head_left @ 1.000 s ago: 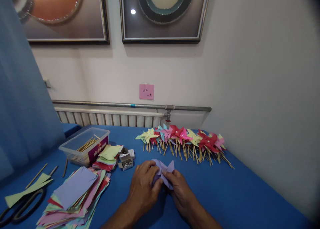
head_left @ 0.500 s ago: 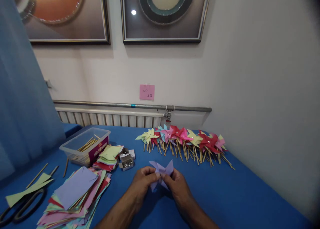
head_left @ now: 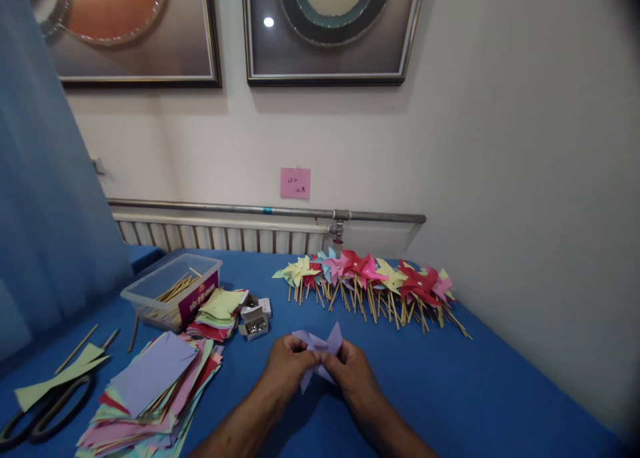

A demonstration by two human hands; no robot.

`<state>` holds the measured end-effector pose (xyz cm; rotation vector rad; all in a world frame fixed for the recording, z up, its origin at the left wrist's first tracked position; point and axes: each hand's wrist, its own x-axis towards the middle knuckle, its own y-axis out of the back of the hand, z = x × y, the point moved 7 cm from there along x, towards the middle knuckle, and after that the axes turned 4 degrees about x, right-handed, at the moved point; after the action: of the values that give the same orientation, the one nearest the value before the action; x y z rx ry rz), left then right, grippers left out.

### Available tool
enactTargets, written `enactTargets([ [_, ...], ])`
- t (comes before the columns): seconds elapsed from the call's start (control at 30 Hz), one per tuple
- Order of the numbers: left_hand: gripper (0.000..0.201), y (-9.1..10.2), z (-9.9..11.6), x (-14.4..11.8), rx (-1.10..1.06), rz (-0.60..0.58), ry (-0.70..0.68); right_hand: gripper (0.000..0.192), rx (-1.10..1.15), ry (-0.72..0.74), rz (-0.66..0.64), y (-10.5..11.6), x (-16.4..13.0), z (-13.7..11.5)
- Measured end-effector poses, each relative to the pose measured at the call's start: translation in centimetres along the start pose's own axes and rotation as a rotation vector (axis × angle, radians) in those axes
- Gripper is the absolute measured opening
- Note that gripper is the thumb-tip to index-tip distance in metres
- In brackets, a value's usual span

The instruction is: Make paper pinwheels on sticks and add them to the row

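Both my hands hold a lilac paper pinwheel [head_left: 320,346] just above the blue table [head_left: 450,391] at the bottom centre. My left hand [head_left: 286,368] pinches its left side and my right hand [head_left: 350,373] pinches its right side, fingertips meeting at the paper's middle. Folded points of the paper stick up and down past my fingers. A row of finished coloured pinwheels on wooden sticks [head_left: 370,281] lies beyond my hands near the wall.
A heap of coloured paper squares [head_left: 150,391] lies at the left, with scissors [head_left: 40,415] further left. A clear plastic box of wooden sticks [head_left: 173,295], a smaller paper stack [head_left: 217,311] and a small box of metal pins [head_left: 255,325] sit behind. A radiator [head_left: 220,235] runs along the wall.
My hands have lifted the lilac paper slightly off the table and drawn it closer. Its points now spread more openly between my fingers.
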<state>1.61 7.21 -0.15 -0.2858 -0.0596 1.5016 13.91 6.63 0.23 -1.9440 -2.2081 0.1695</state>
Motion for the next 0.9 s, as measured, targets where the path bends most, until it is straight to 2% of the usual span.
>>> enactTargets([
  [0.2,0.019,0.7,-0.2,0.3,0.056,0.063,-0.016,0.041,0.037,-0.016,-0.066,-0.4,0.0,0.3],
  [0.33,0.019,1.0,0.2,0.0,0.037,0.080,0.019,0.041,0.025,0.004,-0.080,-0.2,0.1,0.0],
  [0.47,0.020,1.1,0.4,-0.1,-0.005,0.059,0.038,0.043,0.009,0.056,-0.033,0.2,-0.1,-1.2],
  [0.57,0.021,1.1,0.5,-0.2,-0.001,0.053,0.029,0.038,-0.009,0.059,0.004,0.3,-0.3,-1.7],
  [0.7,0.018,0.8,0.8,-0.6,-0.054,0.042,0.041,0.036,0.027,0.017,0.027,0.5,-0.4,-1.2],
  [0.9,0.014,-0.1,1.9,-1.4,-0.129,-0.061,0.047,0.037,0.087,-0.037,0.009,0.4,-0.4,-0.6],
])
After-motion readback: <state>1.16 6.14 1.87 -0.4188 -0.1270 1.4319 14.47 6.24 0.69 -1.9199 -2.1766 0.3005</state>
